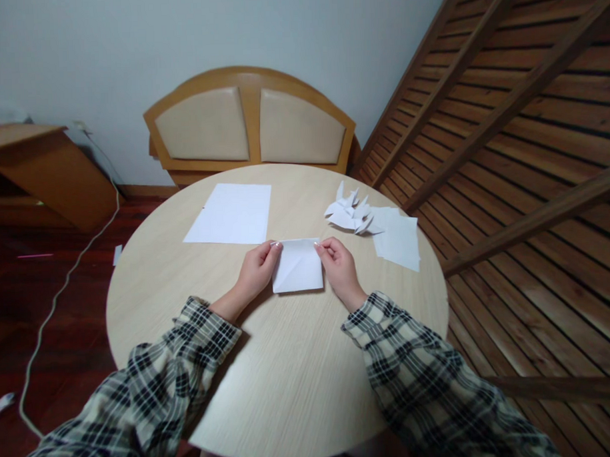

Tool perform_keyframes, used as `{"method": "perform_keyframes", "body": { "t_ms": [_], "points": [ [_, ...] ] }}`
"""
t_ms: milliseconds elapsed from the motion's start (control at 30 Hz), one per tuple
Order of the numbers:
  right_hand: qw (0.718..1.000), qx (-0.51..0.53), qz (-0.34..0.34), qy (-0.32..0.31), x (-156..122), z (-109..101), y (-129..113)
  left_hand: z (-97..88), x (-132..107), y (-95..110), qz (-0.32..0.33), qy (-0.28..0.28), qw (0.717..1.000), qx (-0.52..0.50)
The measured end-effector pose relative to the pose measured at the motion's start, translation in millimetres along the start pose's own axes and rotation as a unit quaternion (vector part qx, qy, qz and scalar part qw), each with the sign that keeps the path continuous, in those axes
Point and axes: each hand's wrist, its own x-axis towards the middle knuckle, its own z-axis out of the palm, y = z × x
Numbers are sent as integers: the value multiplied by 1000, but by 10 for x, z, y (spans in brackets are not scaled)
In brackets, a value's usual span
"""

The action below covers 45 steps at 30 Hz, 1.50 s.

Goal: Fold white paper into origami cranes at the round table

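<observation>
A folded sheet of white paper [299, 269], roughly square with a diagonal crease, is held over the middle of the round table [285, 376]. My left hand [256, 270] pinches its far left corner between thumb and fingers. At the far right corner, my right hand [337, 264] grips it the same way. The paper's near edge appears slightly raised, with a thin shadow beneath it. Both hands are closed, their fingertips partly hidden by the paper.
A stack of white paper [232, 213] lies at the back left of the table. Folded paper shapes [349, 211] are heaped at the back right, beside loose sheets [399, 238]. A headboard [251, 124] stands behind, a slatted wooden partition [523, 181] rises on the right, and a cable [62, 290] crosses the floor.
</observation>
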Motion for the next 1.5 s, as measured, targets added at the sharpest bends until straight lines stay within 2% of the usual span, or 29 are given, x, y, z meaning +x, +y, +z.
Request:
{"method": "perform_keyframes", "body": {
  "t_ms": [200, 700, 900, 1133, 1367, 1500],
  "points": [
    [998, 53, 34, -5, 4, 11, -19, -1, 5, 2, 3, -4, 1000, 6],
    [999, -9, 13, 35, -5, 14, -15, 11, -6, 26, 7, -29, 1000, -5],
    [999, -3, 26, 19, -15, 6, -38, 7, 5, 9, -11, -11, 1000, -21],
    [999, 27, 34, -15, -19, 10, -21, -17, 34, 5, -48, 37, 996, -66],
    [999, 17, 34, -5, -13, 20, -11, -14, 27, 6, -36, 19, 997, -64],
    [999, 12, 32, -7, -9, 14, 4, -16, 14, 48, -41, -13, 996, -79]
  ]
}}
